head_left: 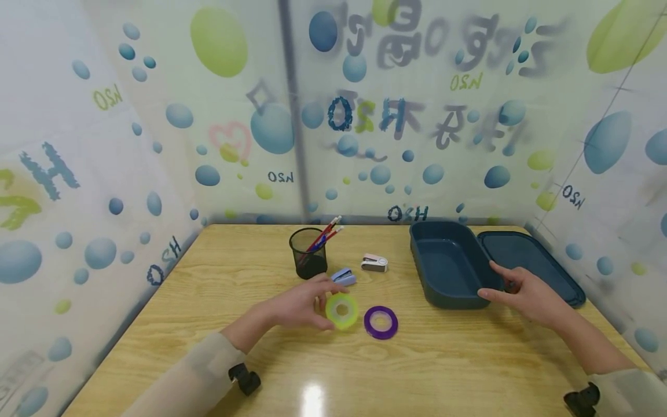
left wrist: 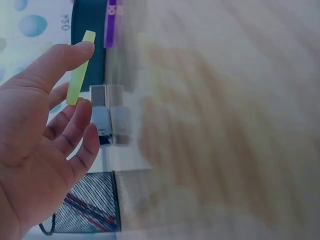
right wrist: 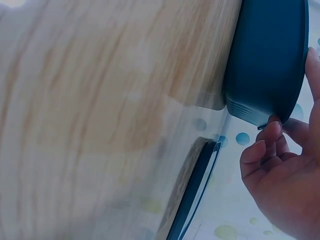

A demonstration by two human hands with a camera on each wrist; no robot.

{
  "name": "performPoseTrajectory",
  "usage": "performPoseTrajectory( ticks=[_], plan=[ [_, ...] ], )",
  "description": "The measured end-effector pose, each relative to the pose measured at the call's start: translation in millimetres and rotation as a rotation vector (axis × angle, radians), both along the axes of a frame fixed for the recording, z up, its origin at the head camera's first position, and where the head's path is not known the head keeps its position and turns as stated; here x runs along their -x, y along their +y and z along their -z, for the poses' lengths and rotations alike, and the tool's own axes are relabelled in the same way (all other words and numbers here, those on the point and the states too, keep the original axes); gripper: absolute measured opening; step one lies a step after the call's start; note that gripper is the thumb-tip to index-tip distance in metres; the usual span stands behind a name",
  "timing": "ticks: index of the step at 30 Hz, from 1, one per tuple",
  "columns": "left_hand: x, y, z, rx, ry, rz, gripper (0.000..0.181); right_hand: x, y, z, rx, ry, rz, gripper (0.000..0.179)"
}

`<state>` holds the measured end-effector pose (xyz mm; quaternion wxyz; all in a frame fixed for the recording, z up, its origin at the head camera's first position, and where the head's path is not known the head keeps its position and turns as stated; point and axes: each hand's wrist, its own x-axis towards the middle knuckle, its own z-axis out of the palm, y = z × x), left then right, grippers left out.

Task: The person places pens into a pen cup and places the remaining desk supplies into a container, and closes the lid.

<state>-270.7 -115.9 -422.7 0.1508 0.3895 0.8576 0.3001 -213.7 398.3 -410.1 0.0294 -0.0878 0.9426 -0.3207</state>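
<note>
My left hand [head_left: 304,304] pinches a yellow-green roll of tape [head_left: 350,321] between thumb and fingers. In the left wrist view the roll [left wrist: 80,70] shows edge-on, held above the table. To its right on the table lies a purple roll of tape [head_left: 368,328]. My right hand [head_left: 531,295] holds the near right corner of a dark blue open box [head_left: 443,295], its thumb at the rim. The right wrist view shows the fingers [right wrist: 271,132] curled against the outside of the box [right wrist: 265,65]. Inside, only the bare bottom of the box shows.
Behind the left hand are a blue stapler [head_left: 344,277] and a black mesh cup [head_left: 311,266] with pencils and pens. A small white and dark gadget [head_left: 374,263] lies left of the box. The dark blue lid [head_left: 531,260] lies right of the box.
</note>
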Motion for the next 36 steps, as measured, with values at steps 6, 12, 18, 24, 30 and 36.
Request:
performPoseTrajectory(
  ticks=[6, 12, 18, 24, 30, 36],
  plan=[
    [4.2, 19.9, -7.9, -0.048, 0.059, 0.052, 0.074, 1.7, 1, -1.3, -0.002, 0.012, -0.002, 0.093],
    [9.0, 50.5, -20.2, -0.080, 0.070, 0.063, 0.074, 2.1, 1, -0.7, 0.001, 0.001, -0.002, 0.094],
    [18.4, 85.1, -32.4, -0.120, 0.044, 0.080, 0.075, 1.6, 1, 0.1, -0.010, -0.012, 0.013, 0.095],
    [30.9, 118.4, -40.9, -0.182, 0.045, 0.083, 0.070, 1.7, 1, -1.0, -0.010, -0.002, 0.007, 0.094],
    [44.1, 148.4, -43.0, -0.172, 0.095, 0.058, 0.071, 0.6, 1, -1.7, -0.020, -0.002, 0.016, 0.095],
    [58.0, 175.9, -39.1, -0.135, 0.143, 0.021, 0.070, -0.4, 1, 0.0, -0.027, 0.004, 0.019, 0.094]
  ],
)
